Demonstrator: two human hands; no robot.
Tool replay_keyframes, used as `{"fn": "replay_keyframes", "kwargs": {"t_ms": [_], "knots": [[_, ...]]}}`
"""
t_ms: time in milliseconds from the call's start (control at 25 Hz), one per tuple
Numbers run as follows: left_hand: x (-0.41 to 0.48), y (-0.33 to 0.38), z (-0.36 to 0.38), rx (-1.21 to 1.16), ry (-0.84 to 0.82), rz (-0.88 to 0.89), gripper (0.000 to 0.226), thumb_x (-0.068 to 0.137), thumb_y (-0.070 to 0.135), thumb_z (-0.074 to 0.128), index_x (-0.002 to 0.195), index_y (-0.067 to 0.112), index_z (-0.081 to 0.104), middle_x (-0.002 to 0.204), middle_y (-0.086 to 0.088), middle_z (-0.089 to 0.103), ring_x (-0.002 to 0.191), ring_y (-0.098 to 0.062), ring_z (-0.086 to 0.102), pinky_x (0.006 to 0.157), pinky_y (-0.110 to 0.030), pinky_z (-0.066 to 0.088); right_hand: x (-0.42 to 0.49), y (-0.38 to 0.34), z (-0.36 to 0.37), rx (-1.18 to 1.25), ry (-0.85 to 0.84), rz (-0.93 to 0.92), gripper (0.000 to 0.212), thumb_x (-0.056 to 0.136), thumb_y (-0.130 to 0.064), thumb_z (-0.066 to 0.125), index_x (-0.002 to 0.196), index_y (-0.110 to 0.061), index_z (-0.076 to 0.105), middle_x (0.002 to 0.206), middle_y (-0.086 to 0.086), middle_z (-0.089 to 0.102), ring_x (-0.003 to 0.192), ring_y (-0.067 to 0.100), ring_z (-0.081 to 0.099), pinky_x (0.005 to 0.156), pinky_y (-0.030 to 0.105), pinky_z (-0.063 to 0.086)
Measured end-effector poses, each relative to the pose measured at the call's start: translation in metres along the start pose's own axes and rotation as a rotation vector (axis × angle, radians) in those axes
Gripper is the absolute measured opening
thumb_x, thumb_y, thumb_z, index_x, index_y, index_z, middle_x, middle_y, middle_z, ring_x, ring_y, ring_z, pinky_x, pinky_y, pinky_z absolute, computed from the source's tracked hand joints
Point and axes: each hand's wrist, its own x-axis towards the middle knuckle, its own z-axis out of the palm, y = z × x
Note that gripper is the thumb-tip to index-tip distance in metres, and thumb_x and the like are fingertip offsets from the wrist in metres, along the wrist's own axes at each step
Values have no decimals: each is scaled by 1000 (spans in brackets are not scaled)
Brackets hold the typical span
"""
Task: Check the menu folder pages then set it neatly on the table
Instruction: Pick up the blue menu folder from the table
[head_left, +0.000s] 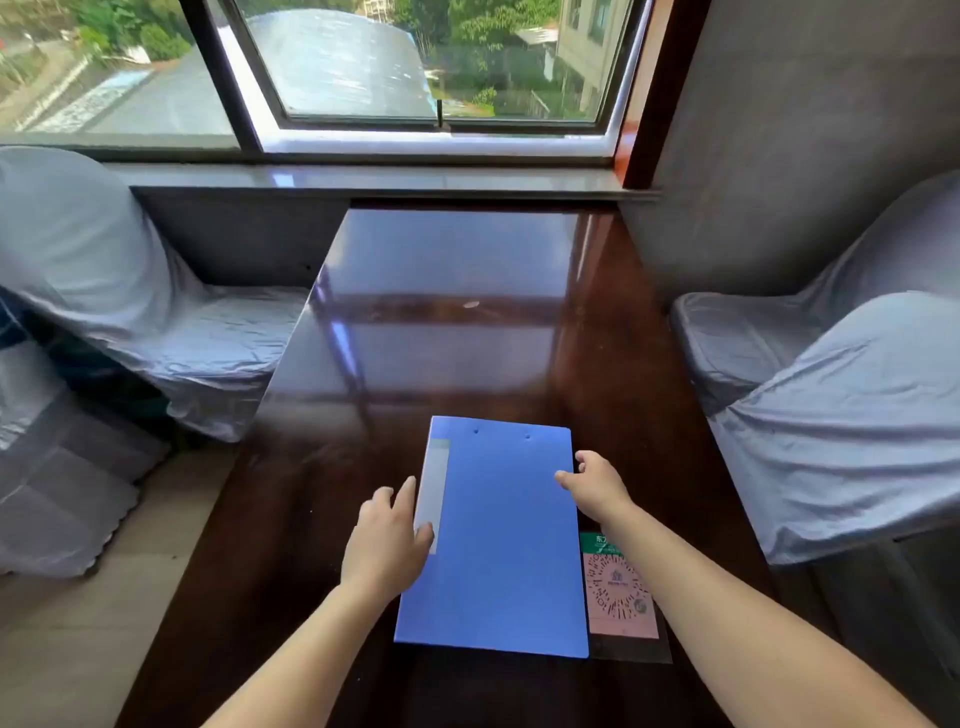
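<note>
Folder (498, 540): blue, shut, flat on dark bench (447, 322)
Left hand (387, 540): open, touching left edge
Right hand (597, 483): open, touching right edge

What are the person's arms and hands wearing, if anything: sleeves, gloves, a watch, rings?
Nothing that shows. Both forearms are bare from the bottom edge of the picture up to the wrists, with no sleeve in view. The left hand and the right hand have no gloves, and no watch, bracelet or ring can be seen on them. Nails look short and plain, though the picture is too soft to be sure.
</note>
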Motion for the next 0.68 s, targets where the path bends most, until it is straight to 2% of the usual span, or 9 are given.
{"fn": "replay_keyframes", "kwargs": {"t_ms": [80,160,280,400,480,520,600,680], "knots": [[3,-2,10,-157,-70,-162,69,95,36,52,154,14,25,142,-18,47,127,-33,47,97,-42,46,0,2,4,14,17,65,42,93,-17,59,129,1,49,133,17,58,113,35,60,85,40,49],[4,-2,22,-240,-143,-285,62,93,33,54,147,8,36,137,-21,50,123,-36,51,95,-42,46,1,8,10,11,35,116,43,93,-19,59,129,1,48,134,18,56,112,35,59,85,40,49],[8,-2,30,-273,-148,-329,37,89,29,55,116,4,55,120,-19,55,104,-37,58,81,-40,48,4,12,15,12,71,148,42,93,-19,58,129,0,49,135,17,55,107,35,59,84,41,49],[13,0,29,-390,-130,-379,25,89,25,57,96,1,59,106,-12,63,89,-34,62,66,-35,41,7,12,18,55,86,156,38,93,-17,57,126,-1,51,128,16,60,93,30,60,85,44,53],[16,3,29,-504,-136,-446,21,88,20,56,74,4,53,81,-10,60,70,-31,56,60,-34,34,10,14,18,111,91,167,37,93,-16,57,126,1,51,127,18,61,102,33,63,89,47,53],[18,3,28,-578,-148,-487,23,88,19,56,70,5,51,76,-10,57,68,-31,55,61,-34,34,12,15,18,151,89,178,38,94,-15,58,126,3,51,127,19,60,102,30,62,92,48,52],[21,3,26,-766,-172,-577,23,92,21,57,78,3,59,85,-13,66,83,-37,66,68,-35,42,15,17,17,218,84,193,42,94,-13,58,128,9,47,130,23,57,100,26,58,96,52,49],[22,1,26,-896,-177,-623,25,95,24,58,93,0,66,102,-19,72,98,-40,68,84,-43,53,19,18,17,257,74,189,47,94,-10,59,130,14,42,135,31,52,111,38,58,100,57,46]]}}
